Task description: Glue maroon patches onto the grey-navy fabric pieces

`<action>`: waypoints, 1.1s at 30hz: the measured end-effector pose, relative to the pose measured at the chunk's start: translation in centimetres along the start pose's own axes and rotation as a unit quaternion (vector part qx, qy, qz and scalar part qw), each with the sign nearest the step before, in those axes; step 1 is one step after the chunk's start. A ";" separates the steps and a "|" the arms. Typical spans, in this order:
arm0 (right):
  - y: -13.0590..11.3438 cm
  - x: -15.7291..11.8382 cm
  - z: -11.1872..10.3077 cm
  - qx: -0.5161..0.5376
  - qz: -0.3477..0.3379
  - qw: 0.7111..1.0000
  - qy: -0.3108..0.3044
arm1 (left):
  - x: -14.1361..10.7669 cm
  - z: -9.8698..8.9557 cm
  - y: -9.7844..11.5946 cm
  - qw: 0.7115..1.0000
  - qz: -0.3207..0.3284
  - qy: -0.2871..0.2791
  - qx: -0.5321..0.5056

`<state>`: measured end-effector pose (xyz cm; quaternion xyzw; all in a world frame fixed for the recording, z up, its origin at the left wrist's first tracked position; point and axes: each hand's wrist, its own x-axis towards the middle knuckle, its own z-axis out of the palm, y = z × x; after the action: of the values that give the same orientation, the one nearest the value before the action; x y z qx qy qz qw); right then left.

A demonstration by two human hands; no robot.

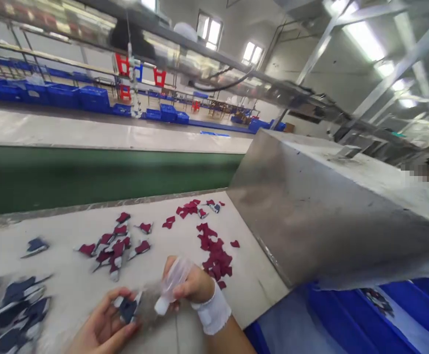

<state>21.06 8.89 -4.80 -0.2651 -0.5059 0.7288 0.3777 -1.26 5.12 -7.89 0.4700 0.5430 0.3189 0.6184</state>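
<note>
My left hand (101, 324) pinches a small dark blue piece with light grey edges (128, 310) between thumb and fingers. In my right hand (197, 285), which wears a white wristband, is a translucent plastic squeeze bottle (178, 276), tilted so its white tip points down toward the piece. A smeared patch between the two hides whether they touch. Further up the table lies a cluster of maroon-and-grey pieces (116, 248). Flat maroon pieces (216, 255) form a pile beyond my right hand. Dark blue and grey pieces (18, 307) are heaped at the lower left.
The pale tabletop (70, 236) meets a green belt (107, 172) at its far side. A large sheet-metal hood (302, 211) stands to the right. Blue bins (361, 314) sit below it. A single dark blue piece (36, 245) lies apart at left.
</note>
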 end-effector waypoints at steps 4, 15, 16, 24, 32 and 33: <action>-2.0 -1.5 1.5 0.024 -0.008 0.999 0.023 | -2.1 1.2 2.6 0.991 0.017 -0.058 -0.124; -5.6 -4.3 7.6 -0.215 0.066 0.961 0.164 | -5.8 0.9 3.8 0.996 0.069 -0.050 -0.004; -5.6 -4.2 8.1 -0.250 0.060 0.952 0.167 | -5.9 0.9 3.8 0.995 0.086 -0.045 0.010; -6.1 -3.8 9.2 -0.334 0.004 0.928 0.164 | -6.2 0.9 4.7 0.986 0.150 -0.033 0.065; -6.5 -3.9 9.4 -0.369 -0.021 0.915 0.162 | -6.3 0.8 4.7 0.983 0.159 -0.045 0.075; -6.5 -3.9 9.4 -0.377 -0.026 0.912 0.157 | -6.3 0.8 4.6 0.984 0.158 -0.043 0.077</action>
<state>17.88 1.95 4.62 -0.4858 -0.6840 0.4224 0.3430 -1.23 0.82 -1.30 0.6093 0.4581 0.3490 0.5450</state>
